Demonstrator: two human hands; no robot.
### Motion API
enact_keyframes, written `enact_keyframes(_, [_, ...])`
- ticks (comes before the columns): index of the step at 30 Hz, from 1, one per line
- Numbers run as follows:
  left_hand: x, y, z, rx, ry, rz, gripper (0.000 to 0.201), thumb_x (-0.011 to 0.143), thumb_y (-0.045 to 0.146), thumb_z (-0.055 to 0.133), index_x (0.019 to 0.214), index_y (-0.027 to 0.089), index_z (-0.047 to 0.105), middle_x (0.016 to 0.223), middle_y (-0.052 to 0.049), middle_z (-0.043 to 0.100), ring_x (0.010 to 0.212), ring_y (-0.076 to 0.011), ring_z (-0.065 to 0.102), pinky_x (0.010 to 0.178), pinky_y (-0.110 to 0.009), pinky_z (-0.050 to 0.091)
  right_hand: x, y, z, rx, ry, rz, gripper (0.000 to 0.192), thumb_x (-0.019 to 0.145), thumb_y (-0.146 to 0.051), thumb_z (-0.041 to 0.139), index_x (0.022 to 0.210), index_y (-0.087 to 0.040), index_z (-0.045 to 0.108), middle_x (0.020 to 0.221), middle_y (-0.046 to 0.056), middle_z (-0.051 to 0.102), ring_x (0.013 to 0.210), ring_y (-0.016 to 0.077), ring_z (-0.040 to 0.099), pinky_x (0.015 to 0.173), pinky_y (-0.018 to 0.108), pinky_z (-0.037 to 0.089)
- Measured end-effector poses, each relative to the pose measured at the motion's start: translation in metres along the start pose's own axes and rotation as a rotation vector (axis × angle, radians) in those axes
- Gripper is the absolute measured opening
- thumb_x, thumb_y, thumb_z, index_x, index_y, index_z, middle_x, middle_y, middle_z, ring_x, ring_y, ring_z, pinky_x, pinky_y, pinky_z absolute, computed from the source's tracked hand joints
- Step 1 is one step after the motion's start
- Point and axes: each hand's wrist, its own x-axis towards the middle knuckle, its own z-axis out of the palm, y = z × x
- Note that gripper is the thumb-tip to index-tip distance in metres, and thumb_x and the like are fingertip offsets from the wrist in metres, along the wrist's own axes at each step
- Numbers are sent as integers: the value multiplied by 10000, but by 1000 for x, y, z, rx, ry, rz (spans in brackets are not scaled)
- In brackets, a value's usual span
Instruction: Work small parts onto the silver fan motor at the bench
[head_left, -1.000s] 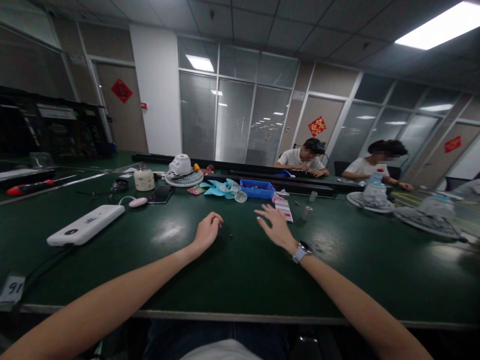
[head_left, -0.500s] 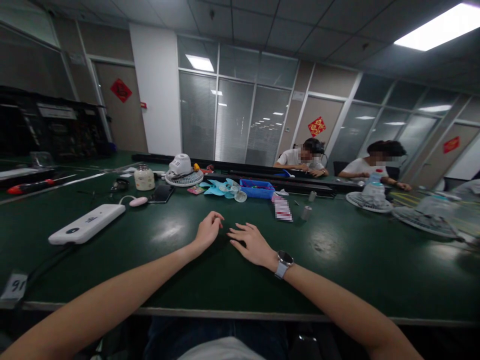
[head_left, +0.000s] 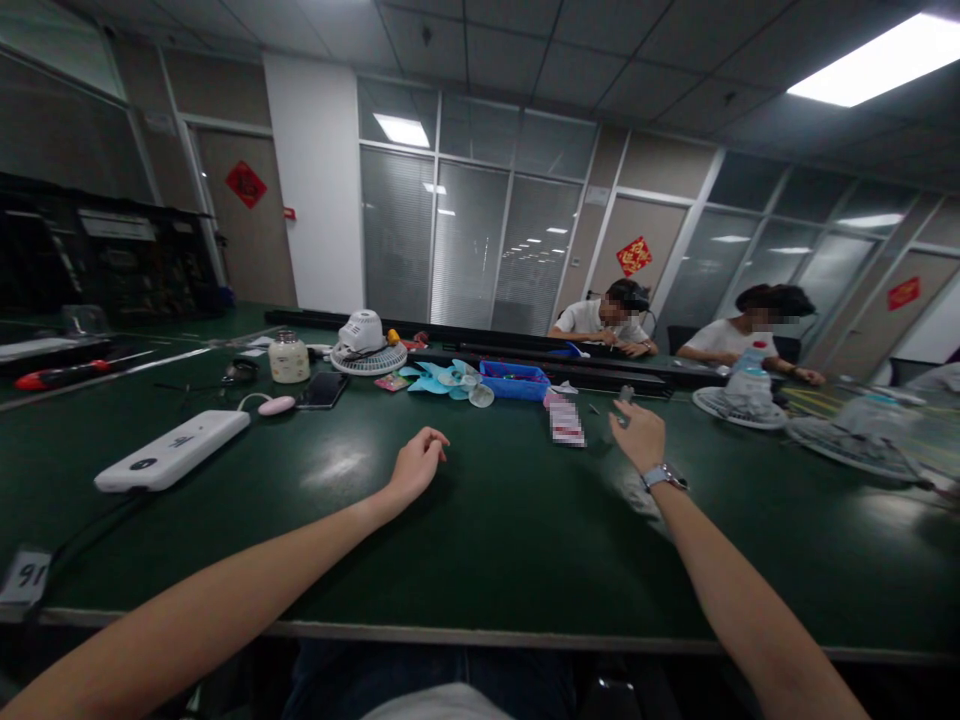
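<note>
My left hand [head_left: 420,465] rests on the green tabletop [head_left: 480,560], its fingers loosely bent with nothing seen in them. Farther out to the right, my right hand [head_left: 640,437] has its fingers curled about the spot of a small silver metal cylinder, which they mostly cover. A second metal cylinder [head_left: 625,394] stands just beyond those fingers. To the left of that hand lie a pink-and-white packet [head_left: 565,420], partly blurred out, and a small thin part [head_left: 594,408]. A watch [head_left: 666,477] is on my right wrist.
Beyond my hands sit a blue tray [head_left: 514,385], blue fan blades [head_left: 442,378] and a white fan [head_left: 367,345]. At left are a phone [head_left: 322,390], jar [head_left: 289,358], power strip [head_left: 176,450] and screwdriver [head_left: 64,375]. Two people [head_left: 606,320] work across the table.
My right hand has moved away from my left, out to the right and forward to the nearer metal cylinder, which it now covers. My left hand has stayed nearly in place.
</note>
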Motion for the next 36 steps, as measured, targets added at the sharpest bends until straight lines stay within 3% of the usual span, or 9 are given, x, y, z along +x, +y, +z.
enact_keyframes(9, [-2, 4, -1, 1, 1, 19, 207, 799, 222, 403, 859, 205, 599, 698, 4, 628, 717, -177, 608, 652, -262, 413, -8, 10, 14, -104, -132, 25, 372, 860, -316, 558, 1171, -155, 682, 1188, 141, 685, 1139, 283, 611, 933, 404, 461])
enact_keyframes(36, [-4, 7, 0, 10, -5, 29, 201, 799, 235, 414, 851, 202, 605, 678, 6, 627, 678, -178, 611, 645, -269, 427, -8, 13, 17, -84, -188, 38, 386, 856, -292, 518, 1180, -168, 685, 1211, 127, 677, 1026, 259, 661, 849, 361, 499])
